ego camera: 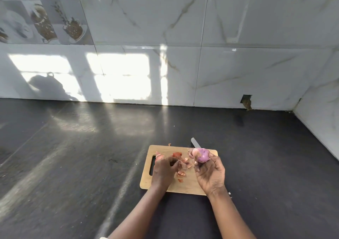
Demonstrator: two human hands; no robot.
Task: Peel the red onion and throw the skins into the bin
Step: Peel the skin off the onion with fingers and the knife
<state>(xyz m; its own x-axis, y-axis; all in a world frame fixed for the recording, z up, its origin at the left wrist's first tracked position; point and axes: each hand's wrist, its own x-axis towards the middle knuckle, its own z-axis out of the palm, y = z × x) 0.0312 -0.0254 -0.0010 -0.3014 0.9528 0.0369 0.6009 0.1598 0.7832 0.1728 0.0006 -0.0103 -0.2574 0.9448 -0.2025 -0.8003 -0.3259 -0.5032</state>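
The red onion [202,155] is off the board, lifted above its 1 o'clock corner in the right hand [211,174]. Thumb and fingertips curl round its lower half and the palm is turned up. Its purple flesh looks glossy and mostly bare, with a pale flap of skin hanging at its 9 o'clock side. Holding it up probably lets the person turn it and check for leftover skin. The left hand [164,169] is down on the 9 o'clock half of the wooden cutting board [185,186], knuckles up. Its fingers are curled into the loose skins [180,160], pinching and bunching them, and one piece pokes out past the hand at 11 o'clock. More scraps lie scattered from the board's centre toward 6 o'clock. Raking them together over the board keeps them in one heap that can be carried off in a single handful, not strewn over the dark table [91,147]. A knife blade [194,143] juts out beyond the onion at its 11 o'clock, past the board's far edge. Its handle is hidden, so I cannot tell whether it lies on the table or is tucked into the right hand. No bin is in view. Peeling looks nearly finished, and the gathering of skins appears to be the step in hand. One stray fleck of skin sits on the table just off the board's 12 o'clock edge and could easily be missed.
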